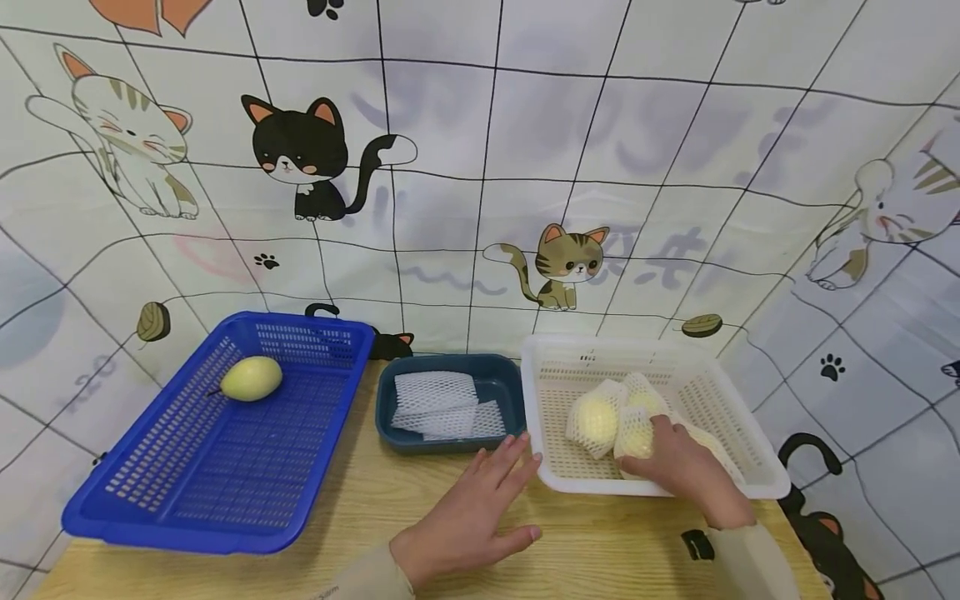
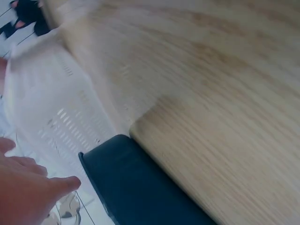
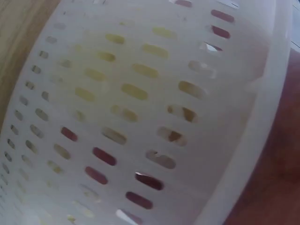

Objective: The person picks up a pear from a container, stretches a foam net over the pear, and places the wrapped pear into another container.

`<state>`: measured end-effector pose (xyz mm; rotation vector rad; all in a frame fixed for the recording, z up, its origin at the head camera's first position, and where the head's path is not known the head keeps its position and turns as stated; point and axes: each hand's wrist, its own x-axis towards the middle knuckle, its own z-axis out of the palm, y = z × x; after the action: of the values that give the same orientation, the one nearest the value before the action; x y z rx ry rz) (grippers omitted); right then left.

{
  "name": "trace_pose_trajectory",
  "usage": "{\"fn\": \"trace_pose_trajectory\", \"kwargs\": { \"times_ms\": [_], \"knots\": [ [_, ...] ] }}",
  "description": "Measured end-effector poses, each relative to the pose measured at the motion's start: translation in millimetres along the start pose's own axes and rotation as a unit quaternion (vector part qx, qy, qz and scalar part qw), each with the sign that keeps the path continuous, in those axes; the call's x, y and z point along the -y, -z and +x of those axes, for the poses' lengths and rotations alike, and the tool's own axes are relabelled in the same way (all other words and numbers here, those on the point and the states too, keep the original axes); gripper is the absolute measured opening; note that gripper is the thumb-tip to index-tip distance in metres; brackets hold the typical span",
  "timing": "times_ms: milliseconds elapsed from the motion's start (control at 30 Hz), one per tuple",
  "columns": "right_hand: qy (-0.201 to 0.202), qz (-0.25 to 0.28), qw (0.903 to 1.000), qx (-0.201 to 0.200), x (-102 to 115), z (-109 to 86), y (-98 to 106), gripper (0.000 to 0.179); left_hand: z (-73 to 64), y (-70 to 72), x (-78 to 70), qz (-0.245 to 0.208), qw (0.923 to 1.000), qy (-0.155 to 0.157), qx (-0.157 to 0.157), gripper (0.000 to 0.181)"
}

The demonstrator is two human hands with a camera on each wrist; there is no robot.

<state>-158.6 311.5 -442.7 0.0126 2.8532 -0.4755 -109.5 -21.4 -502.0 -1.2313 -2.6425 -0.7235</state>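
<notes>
My right hand point(image 1: 686, 467) reaches down into the white basket point(image 1: 551, 458), thumb and fingers gripping a pale yellow pear in a foam net point(image 1: 636, 432). Other netted pears point(image 1: 597, 419) lie beside it, partly hidden by the hand. Through the basket's slots, the right wrist view shows yellow fruit point(image 3: 134, 91). My left hand point(image 1: 480, 508) is held over the table with its fingers spread and nothing in them. Its fingertips are close to the front corner of the dark teal box point(image 1: 450, 447), which holds white foam nets point(image 1: 435, 400).
A blue basket point(image 1: 225, 492) stands at the left with one bare yellow-green pear point(image 1: 252, 378) in it. All the containers sit on a wooden table point(image 1: 352, 508). Behind them hangs a cat-print sheet point(image 1: 450, 208), which also runs along both sides.
</notes>
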Motion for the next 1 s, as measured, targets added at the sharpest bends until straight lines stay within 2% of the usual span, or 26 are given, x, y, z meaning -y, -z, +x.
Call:
{"fn": "trace_pose_trajectory", "kwargs": {
  "times_ms": [167, 367, 633, 800, 900, 1000],
  "knots": [
    [0.006, -0.023, 0.9997, -0.009, -3.1, -0.7, 3.8, 0.107, 6.5, -12.9, -1.7, 0.074, 0.9965, -0.036, 0.015, 0.079],
    [-0.007, -0.037, 0.999, -0.024, -11.1, -3.3, 8.1, 0.101, 9.6, -20.8, -4.8, 0.12, 0.9911, -0.05, 0.029, 0.08],
    [0.018, -0.06, 0.998, -0.007, -7.3, 1.6, 9.3, 0.105, 11.5, -22.0, -8.1, 0.121, 0.9911, -0.04, 0.039, 0.082],
    [0.011, -0.069, 0.9976, 0.001, -7.3, -1.6, 11.7, 0.105, 13.3, -22.3, -9.1, 0.134, 0.9891, -0.048, 0.037, 0.082],
    [0.003, -0.07, 0.9975, -0.01, -9.8, -5.9, 11.4, 0.108, 14.7, -22.9, -10.1, 0.139, 0.9882, -0.052, 0.035, 0.082],
    [0.0, -0.072, 0.9964, -0.044, -13.3, -11.0, 7.9, 0.107, 16.1, -24.0, -11.5, 0.138, 0.9884, -0.051, 0.037, 0.083]
  ]
}}
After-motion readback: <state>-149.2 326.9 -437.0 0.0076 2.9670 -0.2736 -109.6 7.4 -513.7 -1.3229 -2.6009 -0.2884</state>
